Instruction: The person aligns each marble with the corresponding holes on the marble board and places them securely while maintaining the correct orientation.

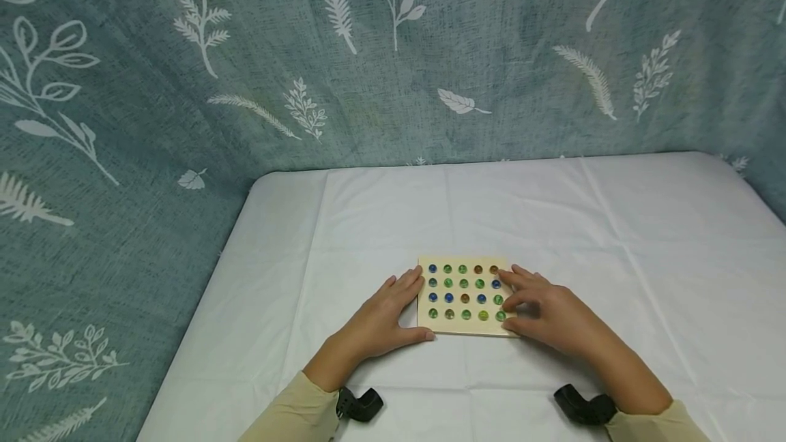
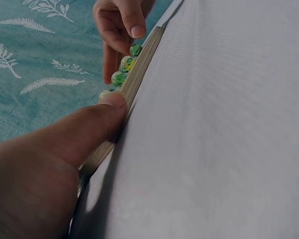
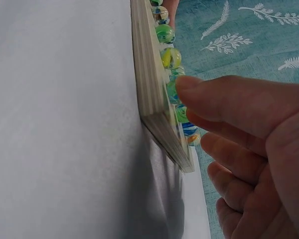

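A pale wooden board (image 1: 457, 327) lies flat on the white cloth, with rows of glass marbles in green, blue, amber and yellow-green (image 1: 483, 316) seated across it. Along its left edge rests my left hand (image 1: 387, 316), fingers straight, the thumb by the front edge and close to a marble (image 2: 118, 78) in the left wrist view. My right hand (image 1: 552, 309) is at the right edge, fingers loosely bent and spread beside the last column. In the right wrist view its thumb tip is at a green marble (image 3: 173, 92) near the board's corner; firm contact cannot be told.
White cloth (image 1: 381, 217) with fold creases covers the table around the board. A blue-green curtain with white leaf prints (image 1: 393, 74) hangs behind and at the left. Black wrist mounts (image 1: 361, 406) sit below both hands, beside beige sleeves.
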Action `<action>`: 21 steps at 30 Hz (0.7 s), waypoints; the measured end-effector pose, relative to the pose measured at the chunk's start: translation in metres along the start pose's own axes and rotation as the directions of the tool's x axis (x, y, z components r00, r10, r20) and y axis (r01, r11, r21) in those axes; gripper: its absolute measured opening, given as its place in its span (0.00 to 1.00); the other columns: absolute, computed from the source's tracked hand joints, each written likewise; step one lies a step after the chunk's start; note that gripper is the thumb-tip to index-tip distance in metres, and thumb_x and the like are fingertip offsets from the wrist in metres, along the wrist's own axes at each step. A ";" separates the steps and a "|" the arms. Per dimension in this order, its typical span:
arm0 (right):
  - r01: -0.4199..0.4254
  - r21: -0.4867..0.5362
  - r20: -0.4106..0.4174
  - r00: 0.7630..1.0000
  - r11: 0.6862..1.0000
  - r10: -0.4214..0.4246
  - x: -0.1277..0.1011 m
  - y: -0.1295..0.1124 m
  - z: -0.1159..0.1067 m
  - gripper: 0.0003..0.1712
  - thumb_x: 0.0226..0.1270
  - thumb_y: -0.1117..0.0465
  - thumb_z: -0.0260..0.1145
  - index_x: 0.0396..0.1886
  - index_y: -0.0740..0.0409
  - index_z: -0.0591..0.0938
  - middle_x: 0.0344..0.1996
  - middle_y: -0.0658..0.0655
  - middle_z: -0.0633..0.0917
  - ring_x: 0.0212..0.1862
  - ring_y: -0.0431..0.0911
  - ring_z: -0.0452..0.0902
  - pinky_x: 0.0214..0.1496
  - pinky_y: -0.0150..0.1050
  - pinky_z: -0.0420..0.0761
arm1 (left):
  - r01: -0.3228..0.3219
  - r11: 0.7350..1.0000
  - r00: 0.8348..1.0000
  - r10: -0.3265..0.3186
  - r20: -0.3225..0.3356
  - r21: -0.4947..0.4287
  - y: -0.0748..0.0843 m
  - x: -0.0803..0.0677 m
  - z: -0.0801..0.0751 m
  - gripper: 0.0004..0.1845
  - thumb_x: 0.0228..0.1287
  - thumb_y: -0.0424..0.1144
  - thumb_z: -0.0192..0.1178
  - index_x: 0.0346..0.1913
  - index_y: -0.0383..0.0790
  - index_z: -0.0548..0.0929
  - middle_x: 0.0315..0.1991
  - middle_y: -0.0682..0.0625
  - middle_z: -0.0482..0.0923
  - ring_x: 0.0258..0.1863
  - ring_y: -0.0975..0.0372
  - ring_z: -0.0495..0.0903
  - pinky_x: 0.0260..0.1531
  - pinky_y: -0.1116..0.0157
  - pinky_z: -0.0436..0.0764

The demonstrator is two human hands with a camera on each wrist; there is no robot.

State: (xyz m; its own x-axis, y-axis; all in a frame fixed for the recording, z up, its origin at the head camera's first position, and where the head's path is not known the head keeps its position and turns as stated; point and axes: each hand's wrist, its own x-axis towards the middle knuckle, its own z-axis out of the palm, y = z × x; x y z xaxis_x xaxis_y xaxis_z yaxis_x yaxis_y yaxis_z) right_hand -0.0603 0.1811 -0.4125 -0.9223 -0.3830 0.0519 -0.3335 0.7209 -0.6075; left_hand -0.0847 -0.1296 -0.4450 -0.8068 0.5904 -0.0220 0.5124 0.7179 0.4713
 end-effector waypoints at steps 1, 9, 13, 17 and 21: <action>-0.003 0.003 -0.002 1.000 1.000 0.003 0.000 0.000 -0.001 0.09 0.52 0.55 0.78 0.33 0.42 0.88 0.68 0.57 0.75 0.73 0.62 0.61 0.71 0.65 0.62 | 0.000 1.000 1.000 0.000 0.001 -0.002 0.000 0.000 0.000 0.53 0.56 0.66 0.65 0.77 0.43 0.56 0.80 0.55 0.46 0.78 0.64 0.48 0.78 0.60 0.49; 0.018 -0.014 -0.068 0.998 1.000 -0.019 -0.002 0.003 -0.009 0.11 0.58 0.54 0.75 0.40 0.48 0.88 0.67 0.57 0.75 0.71 0.60 0.65 0.67 0.63 0.68 | 0.014 1.000 1.000 -0.014 0.011 -0.011 0.001 0.001 -0.004 0.53 0.55 0.67 0.65 0.77 0.44 0.56 0.80 0.56 0.46 0.78 0.63 0.47 0.78 0.60 0.50; 0.003 -0.067 -0.102 0.995 0.998 -0.010 -0.001 0.007 -0.015 0.17 0.61 0.52 0.73 0.49 0.52 0.86 0.69 0.55 0.73 0.71 0.58 0.65 0.65 0.61 0.71 | 0.013 1.000 1.000 -0.013 0.018 -0.001 0.001 0.002 -0.007 0.51 0.57 0.67 0.63 0.77 0.44 0.58 0.79 0.55 0.48 0.78 0.63 0.48 0.78 0.58 0.49; -0.027 -0.111 -0.109 0.994 0.993 0.015 0.001 0.010 -0.022 0.26 0.63 0.50 0.71 0.57 0.58 0.82 0.72 0.59 0.69 0.72 0.62 0.61 0.66 0.65 0.68 | 0.015 1.000 1.000 -0.016 0.006 0.018 0.000 0.002 -0.013 0.48 0.59 0.67 0.60 0.76 0.44 0.61 0.79 0.54 0.51 0.78 0.61 0.50 0.79 0.53 0.47; -0.057 -0.169 -0.114 0.993 0.984 0.038 0.003 0.013 -0.028 0.31 0.63 0.48 0.70 0.61 0.61 0.79 0.72 0.64 0.66 0.73 0.67 0.57 0.68 0.69 0.62 | 0.050 0.998 0.999 -0.050 -0.005 0.043 0.000 0.002 -0.022 0.46 0.61 0.66 0.60 0.76 0.44 0.61 0.79 0.52 0.51 0.78 0.59 0.50 0.78 0.51 0.45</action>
State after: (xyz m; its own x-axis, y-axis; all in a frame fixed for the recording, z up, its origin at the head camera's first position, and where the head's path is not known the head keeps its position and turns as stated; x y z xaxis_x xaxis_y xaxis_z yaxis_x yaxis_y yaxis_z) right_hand -0.0728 0.2053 -0.3984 -0.9506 -0.2868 0.1190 -0.3085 0.8289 -0.4665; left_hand -0.0927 -0.1367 -0.4261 -0.8326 0.5523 -0.0413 0.4838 0.7615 0.4314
